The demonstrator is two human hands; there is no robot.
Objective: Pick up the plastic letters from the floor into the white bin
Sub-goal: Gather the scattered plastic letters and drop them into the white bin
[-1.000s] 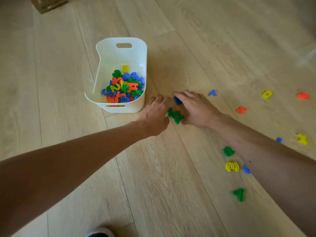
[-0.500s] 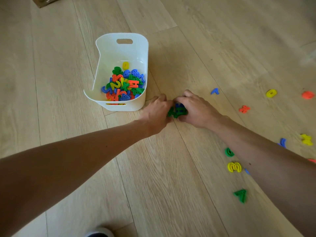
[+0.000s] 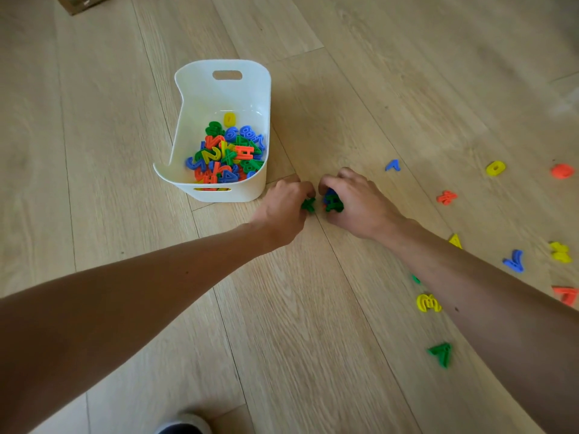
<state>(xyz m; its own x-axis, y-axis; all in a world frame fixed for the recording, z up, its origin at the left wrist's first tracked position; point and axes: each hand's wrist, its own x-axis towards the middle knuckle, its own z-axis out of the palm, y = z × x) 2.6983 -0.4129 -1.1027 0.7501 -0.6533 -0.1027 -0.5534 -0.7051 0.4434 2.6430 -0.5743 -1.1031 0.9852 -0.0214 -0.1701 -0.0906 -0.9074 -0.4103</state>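
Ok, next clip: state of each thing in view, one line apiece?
white bin: upright on the floor, partly filled with letters
left hand: closed on a green letter
right hand: closed on green and blue letters
blue piece: loose on the floor
yellow 3: loose on the floor
green 7: loose on the floor
orange piece: loose on the floor

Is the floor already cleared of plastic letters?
No: loose pieces still lie on the floor to the right of the hands, among them a yellow 0, an orange piece and a green 7.
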